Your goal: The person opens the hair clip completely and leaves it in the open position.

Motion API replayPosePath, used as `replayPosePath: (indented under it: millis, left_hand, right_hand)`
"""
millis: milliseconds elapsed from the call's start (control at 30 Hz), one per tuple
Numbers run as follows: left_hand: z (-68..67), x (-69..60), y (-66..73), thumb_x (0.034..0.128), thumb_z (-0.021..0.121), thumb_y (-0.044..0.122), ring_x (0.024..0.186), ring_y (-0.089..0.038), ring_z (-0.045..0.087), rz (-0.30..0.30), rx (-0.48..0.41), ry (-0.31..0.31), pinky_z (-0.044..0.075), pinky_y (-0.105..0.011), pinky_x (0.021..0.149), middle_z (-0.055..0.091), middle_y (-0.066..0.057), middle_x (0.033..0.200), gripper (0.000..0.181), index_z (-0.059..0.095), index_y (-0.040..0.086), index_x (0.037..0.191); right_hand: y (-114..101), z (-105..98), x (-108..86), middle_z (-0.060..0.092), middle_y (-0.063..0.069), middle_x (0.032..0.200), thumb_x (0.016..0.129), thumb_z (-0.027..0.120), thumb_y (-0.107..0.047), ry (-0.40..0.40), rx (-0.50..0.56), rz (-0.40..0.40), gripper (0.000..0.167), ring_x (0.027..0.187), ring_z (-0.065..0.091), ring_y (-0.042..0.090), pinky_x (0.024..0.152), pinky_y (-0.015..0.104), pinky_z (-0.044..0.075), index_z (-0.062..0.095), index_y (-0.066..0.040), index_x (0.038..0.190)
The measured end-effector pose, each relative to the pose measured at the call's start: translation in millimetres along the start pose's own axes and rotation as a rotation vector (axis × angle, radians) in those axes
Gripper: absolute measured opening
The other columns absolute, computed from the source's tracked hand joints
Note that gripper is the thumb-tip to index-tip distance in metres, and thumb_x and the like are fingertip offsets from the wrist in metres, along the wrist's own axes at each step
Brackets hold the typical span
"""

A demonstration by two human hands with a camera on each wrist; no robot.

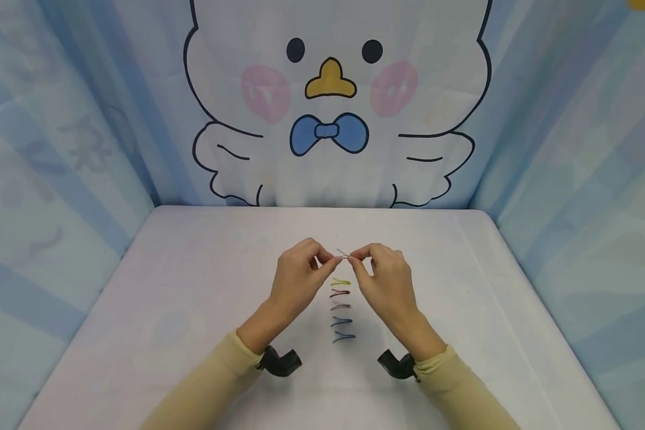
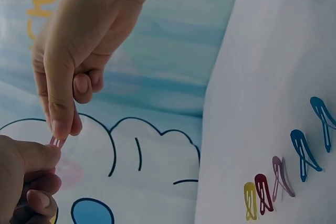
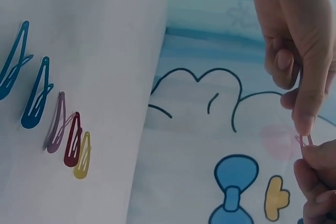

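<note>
Above the far half of the table, both hands meet at a small pinkish snap hair clip (image 1: 343, 255). My left hand (image 1: 298, 276) pinches one end between thumb and index finger. From the other side, my right hand (image 1: 389, 283) pinches it with thumb and index finger. Fingertips cover much of the clip; in the right wrist view its two thin arms (image 3: 308, 139) stand apart. Below the hands lies a column of splayed clips: yellow (image 1: 341, 282), dark red (image 1: 340, 292), mauve (image 1: 341, 306), blue (image 1: 341, 321) and another blue clip (image 1: 344, 337) nearest me.
A white-covered table (image 1: 220, 251) lies under the hands. Its far edge meets a printed curtain (image 1: 435, 71) with a cartoon figure, and curtains hang along both sides. Black wrist-worn devices (image 1: 281, 362) jut inward from both wrists.
</note>
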State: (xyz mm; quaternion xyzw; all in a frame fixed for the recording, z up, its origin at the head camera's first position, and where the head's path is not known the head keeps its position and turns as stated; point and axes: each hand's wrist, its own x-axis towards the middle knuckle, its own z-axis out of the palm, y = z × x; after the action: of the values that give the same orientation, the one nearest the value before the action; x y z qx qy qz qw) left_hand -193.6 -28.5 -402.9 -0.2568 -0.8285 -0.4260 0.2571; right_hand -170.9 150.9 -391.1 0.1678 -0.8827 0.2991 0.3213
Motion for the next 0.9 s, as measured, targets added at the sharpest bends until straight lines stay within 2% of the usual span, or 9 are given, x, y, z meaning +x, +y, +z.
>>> replayPosePath:
  millis: [267, 567, 900]
  left_hand:
    - [0.4, -3.2, -7.4, 0.0911, 0.08, 0.014, 0.066, -0.012, 0.056, -0.036, 0.071, -0.013, 0.048, -0.023, 0.059, 0.072, -0.001, 0.085, 0.006, 0.077, 0.009, 0.091]
    - [0.3, -12.3, -22.1, 0.0919, 0.077, 0.013, 0.064, -0.011, 0.057, -0.104, 0.148, -0.069, 0.047, -0.024, 0.058, 0.074, 0.0, 0.088, 0.003, 0.08, 0.011, 0.093]
    - [0.0, -22.3, -27.1, 0.0934, 0.077, 0.018, 0.065, -0.009, 0.057, -0.132, 0.194, -0.099, 0.046, -0.021, 0.059, 0.074, 0.003, 0.088, 0.005, 0.079, 0.014, 0.093]
  right_hand:
    - [11, 9, 4.8, 0.078, 0.005, 0.09, 0.088, 0.083, -0.014, -0.061, -0.061, 0.009, 0.009, 0.084, 0.071, 0.027, 0.074, 0.042, 0.04, 0.078, -0.009, 0.094]
    - [39, 31, 2.3, 0.079, 0.004, 0.093, 0.09, 0.081, -0.017, -0.132, -0.166, 0.065, 0.008, 0.086, 0.071, 0.028, 0.075, 0.046, 0.042, 0.081, -0.012, 0.096]
    - [74, 69, -6.3, 0.079, 0.002, 0.095, 0.092, 0.08, -0.026, -0.341, -0.318, 0.202, 0.01, 0.086, 0.07, 0.028, 0.078, 0.046, 0.04, 0.083, -0.019, 0.096]
